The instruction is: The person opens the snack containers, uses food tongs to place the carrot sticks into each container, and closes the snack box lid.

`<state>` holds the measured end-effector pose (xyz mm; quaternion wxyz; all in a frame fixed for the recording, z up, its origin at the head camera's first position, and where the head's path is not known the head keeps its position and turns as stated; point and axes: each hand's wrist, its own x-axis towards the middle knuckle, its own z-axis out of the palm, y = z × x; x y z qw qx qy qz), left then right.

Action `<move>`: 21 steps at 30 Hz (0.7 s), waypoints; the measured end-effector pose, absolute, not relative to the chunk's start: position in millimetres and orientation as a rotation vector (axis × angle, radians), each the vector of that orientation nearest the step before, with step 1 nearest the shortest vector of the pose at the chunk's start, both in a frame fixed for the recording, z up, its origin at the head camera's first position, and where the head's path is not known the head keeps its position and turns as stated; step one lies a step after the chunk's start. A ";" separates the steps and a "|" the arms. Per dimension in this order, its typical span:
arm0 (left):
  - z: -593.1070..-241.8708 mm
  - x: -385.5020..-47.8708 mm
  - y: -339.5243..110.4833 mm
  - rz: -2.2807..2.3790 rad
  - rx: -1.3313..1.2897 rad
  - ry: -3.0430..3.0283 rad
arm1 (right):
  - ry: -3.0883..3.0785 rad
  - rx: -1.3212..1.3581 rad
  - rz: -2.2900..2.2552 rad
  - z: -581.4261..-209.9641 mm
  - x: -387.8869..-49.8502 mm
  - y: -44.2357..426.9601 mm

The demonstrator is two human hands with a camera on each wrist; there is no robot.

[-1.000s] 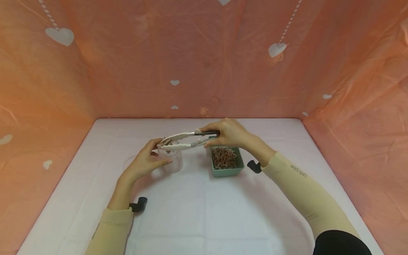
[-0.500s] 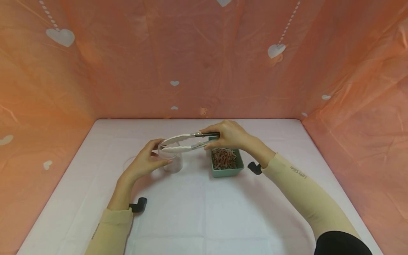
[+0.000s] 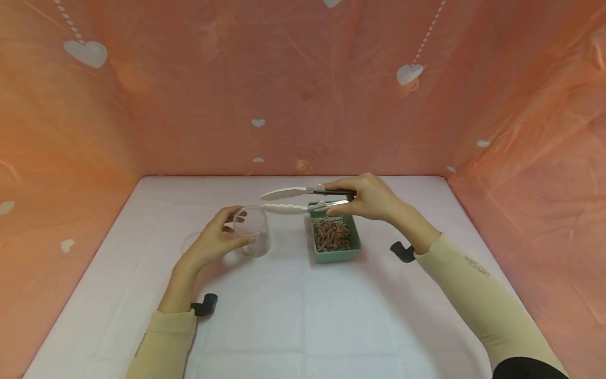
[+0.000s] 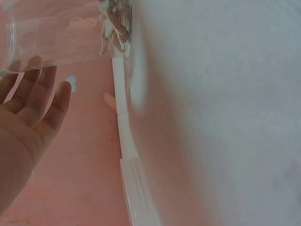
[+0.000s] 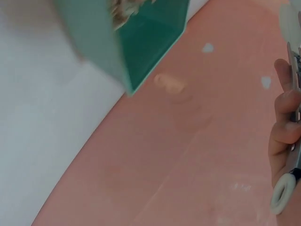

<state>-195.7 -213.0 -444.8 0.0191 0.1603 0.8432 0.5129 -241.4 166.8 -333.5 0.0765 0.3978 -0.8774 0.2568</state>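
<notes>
My left hand (image 3: 210, 243) holds a clear jar (image 3: 261, 243) around its side, with the thumb at the front and fingers behind. Through the jar wall in the left wrist view, a few brown stick-like pieces (image 4: 115, 28) show at the bottom. My right hand (image 3: 371, 197) grips tongs (image 3: 286, 209) with white tips and dark-and-metal handles. Their tips are spread apart with nothing between them, just right of the jar's mouth. Below the right hand, a green box (image 3: 338, 257) contains many brown stick-like pieces (image 3: 332, 237).
A clear round lid (image 4: 138, 188) lies on the white table (image 3: 303, 310), left of the jar and partly behind my left hand. Orange sheeting (image 3: 303, 95) with white hearts stands along the back and both sides.
The tongs first held brown pieces at the jar's mouth, then let them go into the jar. My right hand has drawn the tongs back to the right. The left hand has stayed in place.
</notes>
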 end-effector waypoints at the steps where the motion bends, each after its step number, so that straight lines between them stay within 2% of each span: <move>1: -444.6 -195.6 -212.9 1.586 0.492 2.620 | -2.634 1.173 0.769 -333.1 -240.5 173.0; 13: -444.2 -194.1 -214.6 1.577 0.472 2.604 | -2.760 1.001 0.511 -337.1 -228.8 237.9; 21: -446.2 -195.7 -214.3 1.585 0.471 2.588 | -2.939 0.962 0.363 -342.2 -221.3 254.6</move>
